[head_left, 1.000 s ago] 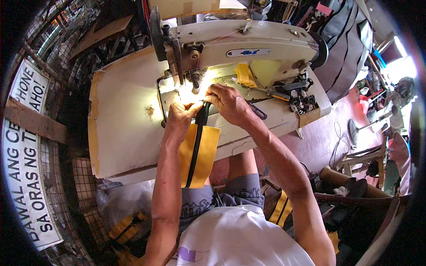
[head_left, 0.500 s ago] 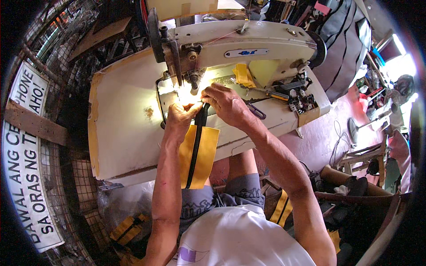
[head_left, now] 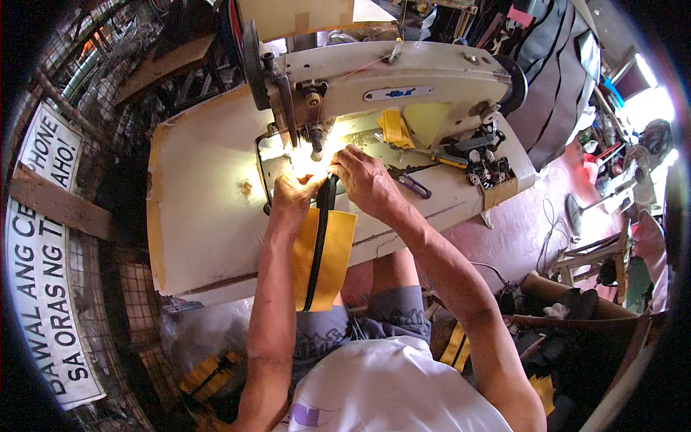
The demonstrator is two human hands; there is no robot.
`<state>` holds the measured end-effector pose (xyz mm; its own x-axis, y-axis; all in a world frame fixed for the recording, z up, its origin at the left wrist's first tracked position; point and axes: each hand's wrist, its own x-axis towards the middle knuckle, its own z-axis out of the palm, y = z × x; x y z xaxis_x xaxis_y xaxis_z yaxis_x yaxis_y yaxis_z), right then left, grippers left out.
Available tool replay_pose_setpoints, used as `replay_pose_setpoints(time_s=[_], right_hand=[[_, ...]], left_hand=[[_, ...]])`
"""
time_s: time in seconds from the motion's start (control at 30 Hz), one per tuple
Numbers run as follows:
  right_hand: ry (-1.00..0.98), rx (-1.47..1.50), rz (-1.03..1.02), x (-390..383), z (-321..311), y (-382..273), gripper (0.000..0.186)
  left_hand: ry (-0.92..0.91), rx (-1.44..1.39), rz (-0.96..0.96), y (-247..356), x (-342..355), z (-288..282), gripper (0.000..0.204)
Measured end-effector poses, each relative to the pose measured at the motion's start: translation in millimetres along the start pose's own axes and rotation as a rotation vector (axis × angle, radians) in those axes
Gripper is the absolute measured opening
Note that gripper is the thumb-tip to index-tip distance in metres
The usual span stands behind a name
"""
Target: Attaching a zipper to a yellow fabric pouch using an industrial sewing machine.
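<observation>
We are pinching the yellow fabric piece [head_left: 332,252] with left hand [head_left: 294,196] and right hand [head_left: 367,180], fingers clenched, under the sewing machine [head_left: 389,83] needle.

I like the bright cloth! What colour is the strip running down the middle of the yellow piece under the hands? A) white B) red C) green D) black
D: a black strip runs down the yellow piece, from the left hand and right hand at the sewing machine.
</observation>
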<state>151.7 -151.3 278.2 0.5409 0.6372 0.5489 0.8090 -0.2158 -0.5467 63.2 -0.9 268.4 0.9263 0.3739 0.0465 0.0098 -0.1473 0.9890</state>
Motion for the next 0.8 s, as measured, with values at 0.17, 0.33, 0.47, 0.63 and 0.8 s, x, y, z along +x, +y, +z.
replay_pose_setpoints(time_s=[0.17, 0.33, 0.47, 0.63, 0.8], right_hand=[[0.061, -0.022, -0.001, -1, 5, -1, 0.01], [0.005, -0.043, 0.02, -6, 6, -9, 0.016], [0.126, -0.231, -0.162, -13, -1, -34, 0.02], [0.255, -0.073, -0.021, -27, 4, -38, 0.026], [0.185, 0.738, 0.703, -23, 10, -36, 0.023]], left_hand=[[0.007, 0.078, -0.051, 5, -1, -3, 0.021], [0.049, 0.004, 0.052, -4, -1, 0, 0.022], [0.022, -0.178, 0.013, -12, -1, 2, 0.017], [-0.071, -0.389, 0.043, -21, 3, -2, 0.014], [0.011, -0.114, -0.068, -10, -3, -4, 0.016]])
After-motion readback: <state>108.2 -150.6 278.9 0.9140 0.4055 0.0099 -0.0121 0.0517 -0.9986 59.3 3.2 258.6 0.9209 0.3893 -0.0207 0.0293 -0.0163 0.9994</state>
